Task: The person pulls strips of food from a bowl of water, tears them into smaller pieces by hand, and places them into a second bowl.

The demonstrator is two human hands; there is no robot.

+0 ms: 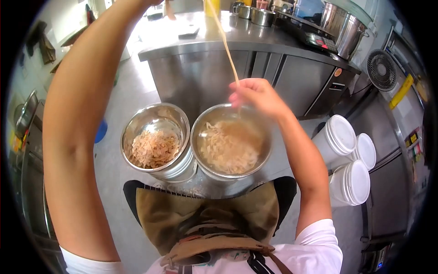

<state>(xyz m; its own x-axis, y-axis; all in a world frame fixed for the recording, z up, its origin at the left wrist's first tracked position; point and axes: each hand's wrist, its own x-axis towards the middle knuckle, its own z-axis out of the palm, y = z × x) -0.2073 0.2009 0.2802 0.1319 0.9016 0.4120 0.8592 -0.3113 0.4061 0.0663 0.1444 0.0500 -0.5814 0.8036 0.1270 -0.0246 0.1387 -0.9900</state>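
Observation:
A long, thin pale strip runs down from the top edge of the view to my right hand, whose fingers are pinched round it, slightly blurred. This hand is above the far side of a metal bowl of cloudy liquid, in which pale, soft strips lie soaking. My left arm reaches up and forward; its hand is cut off by the top edge, so its fingers are hidden. To the left, a second metal bowl holds a heap of pale, flat pieces and sits on a white bucket.
A steel counter stands ahead, with pots, a scale and a tall stockpot on it. Lidded white buckets are on the floor at right, near a fan. A brown apron covers my lap.

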